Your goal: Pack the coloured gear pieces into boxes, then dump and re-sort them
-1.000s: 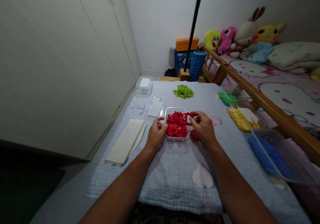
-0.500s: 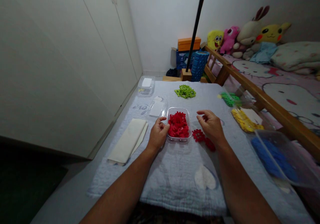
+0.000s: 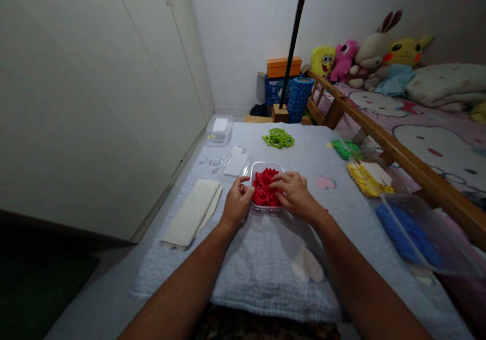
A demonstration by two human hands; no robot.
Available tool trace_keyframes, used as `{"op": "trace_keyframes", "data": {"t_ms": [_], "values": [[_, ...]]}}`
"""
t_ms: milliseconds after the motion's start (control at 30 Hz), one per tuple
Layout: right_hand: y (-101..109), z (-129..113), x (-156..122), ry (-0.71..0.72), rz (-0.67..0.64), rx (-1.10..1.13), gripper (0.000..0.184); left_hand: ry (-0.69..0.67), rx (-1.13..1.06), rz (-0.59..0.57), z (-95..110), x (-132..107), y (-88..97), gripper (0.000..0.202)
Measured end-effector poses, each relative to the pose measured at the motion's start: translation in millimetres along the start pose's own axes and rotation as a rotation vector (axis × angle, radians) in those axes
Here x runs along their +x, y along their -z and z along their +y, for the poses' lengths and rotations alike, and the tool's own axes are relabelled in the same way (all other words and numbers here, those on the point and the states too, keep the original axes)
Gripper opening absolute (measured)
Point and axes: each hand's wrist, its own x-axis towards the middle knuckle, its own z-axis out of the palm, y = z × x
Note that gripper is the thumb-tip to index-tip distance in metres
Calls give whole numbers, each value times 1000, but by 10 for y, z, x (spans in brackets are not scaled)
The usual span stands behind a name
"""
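Observation:
A clear plastic box full of red interlocking plastic pieces stands in the middle of the cloth-covered table. My left hand is closed on the box's left wall, thumb near the rim. Over the box's right side reaches my right hand, its bent fingers apart and touching the red pieces inside. Whether a piece sits under those fingertips is hidden. A sliver of a red piece shows on the cloth beyond my right wrist.
Behind the box lie a clear lid and a pile of lime-green pieces. A folded cream cloth is at left. Along the right edge are green pieces, yellow pieces and a tub of blue pieces, beside a wooden bed rail.
My right hand has moved left from beside the box to over the red pieces in it. My left hand keeps its hold on the box. The view has shifted slightly.

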Motion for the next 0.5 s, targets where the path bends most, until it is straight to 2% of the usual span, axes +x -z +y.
{"op": "trace_keyframes", "data": {"t_ms": [167, 367, 500], "values": [[-142, -57, 70, 20, -37, -80, 35, 10, -12, -7, 9, 4, -1, 40], [-194, 5, 56, -29, 28, -80, 39, 4, -4, -1, 36, -5, -7, 40], [-211, -6, 53, -28, 5, -36, 36, 2, 1, -3, 33, -7, -7, 39]]}}
